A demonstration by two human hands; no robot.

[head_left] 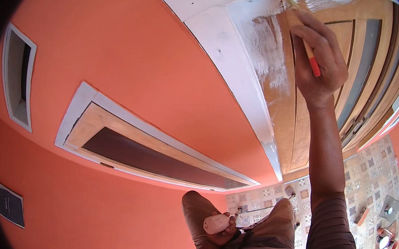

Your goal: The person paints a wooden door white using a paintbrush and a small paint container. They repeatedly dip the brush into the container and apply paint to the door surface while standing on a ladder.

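My right hand (323,64) is raised high and closed around a paintbrush (311,53) with a wooden handle and a red end. The brush's bristles touch the upper part of a wooden door frame (287,80), where streaky white paint lies over bare brown wood. Beside that, the outer trim (227,49) is coated white more evenly. Low in front of my body, my left hand (228,234) is wrapped around a small pale container (216,223); its contents cannot be made out.
Orange walls (120,43) surround the frame. Slatted wooden door panels (361,68) stand at the right. Another door (92,123) with white trim is at the left, near a wall opening (19,76) and a dark plaque (11,204). Paint pots (382,241) and tools rest on the patterned tile floor (375,167).
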